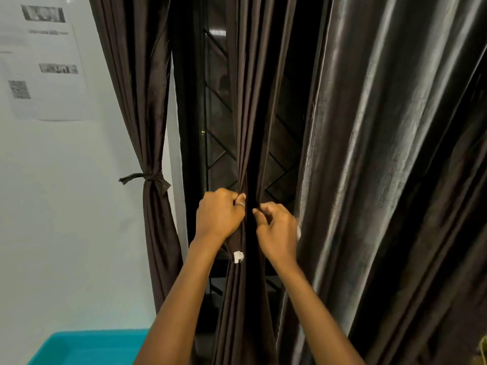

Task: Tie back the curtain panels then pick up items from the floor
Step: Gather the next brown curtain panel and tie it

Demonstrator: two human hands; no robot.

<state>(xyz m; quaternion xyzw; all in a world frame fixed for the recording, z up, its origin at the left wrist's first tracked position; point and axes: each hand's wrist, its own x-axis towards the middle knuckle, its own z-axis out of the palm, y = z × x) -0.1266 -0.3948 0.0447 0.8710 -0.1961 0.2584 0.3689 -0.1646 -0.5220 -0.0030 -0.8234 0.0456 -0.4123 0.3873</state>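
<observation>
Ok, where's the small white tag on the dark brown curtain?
The small white tag sits low on the gathered middle curtain panel, just below the left hand, between both wrists.

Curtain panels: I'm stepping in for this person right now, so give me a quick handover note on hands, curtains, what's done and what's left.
Left hand: closed on the gathered middle panel.
Right hand: fingers pinching the same bunch from the other side.
Left panel: already tied with a fabric tie.
Right panel: hanging loose.
Left to do: finish tying the middle panel, tie the right one, then pick up the floor items, which are not in view.
</observation>
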